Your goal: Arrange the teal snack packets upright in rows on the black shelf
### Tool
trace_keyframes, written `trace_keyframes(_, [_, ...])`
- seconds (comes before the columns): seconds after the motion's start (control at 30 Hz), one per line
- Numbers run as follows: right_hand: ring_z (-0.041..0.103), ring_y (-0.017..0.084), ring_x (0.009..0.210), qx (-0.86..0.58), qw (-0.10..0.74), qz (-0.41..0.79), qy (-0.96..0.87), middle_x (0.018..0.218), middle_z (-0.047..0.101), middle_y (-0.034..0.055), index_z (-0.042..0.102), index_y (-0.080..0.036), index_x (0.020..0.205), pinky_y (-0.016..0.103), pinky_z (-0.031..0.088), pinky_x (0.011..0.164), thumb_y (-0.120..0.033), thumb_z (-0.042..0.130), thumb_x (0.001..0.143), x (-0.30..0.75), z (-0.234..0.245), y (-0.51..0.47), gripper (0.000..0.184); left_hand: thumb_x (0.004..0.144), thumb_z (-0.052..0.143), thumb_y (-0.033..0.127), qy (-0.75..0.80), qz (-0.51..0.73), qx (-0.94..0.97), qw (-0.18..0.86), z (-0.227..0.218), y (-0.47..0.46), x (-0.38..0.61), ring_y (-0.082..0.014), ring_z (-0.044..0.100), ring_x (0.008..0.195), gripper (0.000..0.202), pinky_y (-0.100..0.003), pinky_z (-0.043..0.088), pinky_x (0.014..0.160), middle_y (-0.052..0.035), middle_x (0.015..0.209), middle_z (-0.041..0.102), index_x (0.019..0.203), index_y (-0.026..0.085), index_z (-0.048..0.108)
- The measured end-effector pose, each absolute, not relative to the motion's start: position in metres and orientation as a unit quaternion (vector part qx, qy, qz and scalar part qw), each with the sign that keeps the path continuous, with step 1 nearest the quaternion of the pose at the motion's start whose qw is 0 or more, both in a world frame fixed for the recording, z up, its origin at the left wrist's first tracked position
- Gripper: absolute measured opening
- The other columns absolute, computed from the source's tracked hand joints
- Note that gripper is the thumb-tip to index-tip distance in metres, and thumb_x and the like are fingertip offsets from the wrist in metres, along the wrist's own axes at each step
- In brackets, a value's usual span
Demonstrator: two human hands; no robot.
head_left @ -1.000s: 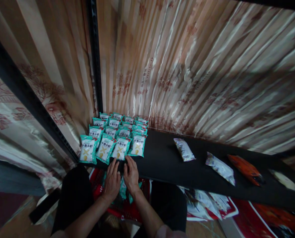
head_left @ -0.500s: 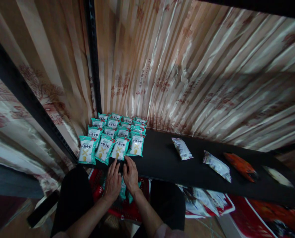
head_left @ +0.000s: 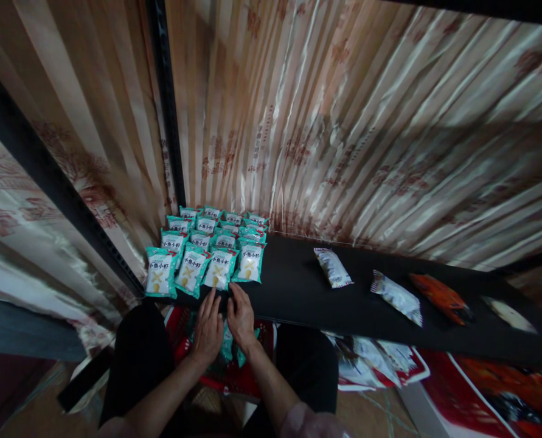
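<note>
At the shelf's front edge: the left hand (head_left: 207, 328) and right hand (head_left: 241, 316) lie side by side, palms down.
Left hand: flat, fingers stretched out and holding nothing, tips right at the lower edge of the front row of packets.
Right hand: the same, fingers long and loose, nothing gripped, tips just below the front row.
Green packets (head_left: 205, 255): laid in overlapping rows at the left end of the black shelf (head_left: 293, 298), reaching back to the curtain.
Along the shelf to the right: a white packet (head_left: 333, 267), a second white packet (head_left: 396, 297), an orange packet (head_left: 439, 295) and a pale packet (head_left: 508, 313), each lying apart from the next.
Behind: a striped, shiny curtain (head_left: 343, 121) closes off the back; a black post (head_left: 163, 103) stands at the left corner.
Below the hands: a red basket (head_left: 261, 340) with more green packets inside, partly hidden by the wrists.
Lower right: a heap of packets (head_left: 375, 362) under the shelf.
</note>
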State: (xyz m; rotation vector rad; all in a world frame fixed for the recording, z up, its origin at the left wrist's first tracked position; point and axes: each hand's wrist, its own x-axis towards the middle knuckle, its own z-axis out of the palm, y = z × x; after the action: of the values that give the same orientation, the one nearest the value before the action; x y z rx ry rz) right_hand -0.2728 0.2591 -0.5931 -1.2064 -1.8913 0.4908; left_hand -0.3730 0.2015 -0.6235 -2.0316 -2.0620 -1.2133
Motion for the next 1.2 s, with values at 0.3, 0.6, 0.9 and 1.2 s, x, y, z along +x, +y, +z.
trace_keyframes(0.3, [0.049, 0.019, 0.121, -0.427, 0.452, 0.195, -0.758, 0.127, 0.057, 0.0112, 0.053, -0.018, 0.125, 0.041, 0.042, 0.101, -0.015, 0.037, 0.088, -0.28, -0.57, 0.253, 0.04, 0.092, 0.03, 0.021, -0.67, -0.429, -0.606, 0.009, -0.617, 0.194, -0.377, -0.0207, 0.036, 0.13, 0.038, -0.043, 0.037, 0.104, -0.0145, 0.137, 0.044, 0.125, 0.012, 0.047])
trace_keyframes(0.6, [0.048, 0.02, 0.123, -0.394, 0.453, 0.211, -0.771, 0.132, 0.053, 0.0116, 0.055, -0.018, 0.124, 0.04, 0.042, 0.103, -0.016, 0.037, 0.088, -0.323, -0.539, 0.273, 0.04, 0.09, 0.033, 0.018, -0.692, -0.43, -0.573, 0.087, -0.59, 0.197, -0.415, -0.0245, 0.025, 0.136, 0.039, -0.048, 0.029, 0.107, -0.0132, 0.143, 0.037, 0.127, 0.016, 0.047])
trace_keyframes(0.9, [0.052, 0.019, 0.119, -0.329, 0.434, 0.244, -0.802, 0.128, 0.057, 0.0098, 0.058, -0.02, 0.121, 0.038, 0.044, 0.101, -0.011, 0.04, 0.083, -0.377, -0.522, 0.282, 0.043, 0.089, 0.037, 0.017, -0.714, -0.406, -0.546, 0.162, -0.592, 0.206, -0.473, -0.0287, 0.019, 0.139, 0.049, -0.052, 0.025, 0.107, -0.0149, 0.148, 0.028, 0.138, 0.018, 0.034])
trace_keyframes(1.2, [0.05, 0.022, 0.122, -0.341, 0.401, 0.268, -0.807, 0.13, 0.055, 0.0129, 0.059, -0.015, 0.12, 0.038, 0.045, 0.101, -0.012, 0.042, 0.083, -0.42, -0.522, 0.28, 0.041, 0.087, 0.045, 0.022, -0.713, -0.382, -0.559, 0.183, -0.595, 0.214, -0.491, -0.0314, 0.014, 0.14, 0.053, -0.052, 0.025, 0.107, -0.0214, 0.146, 0.028, 0.138, 0.013, 0.032])
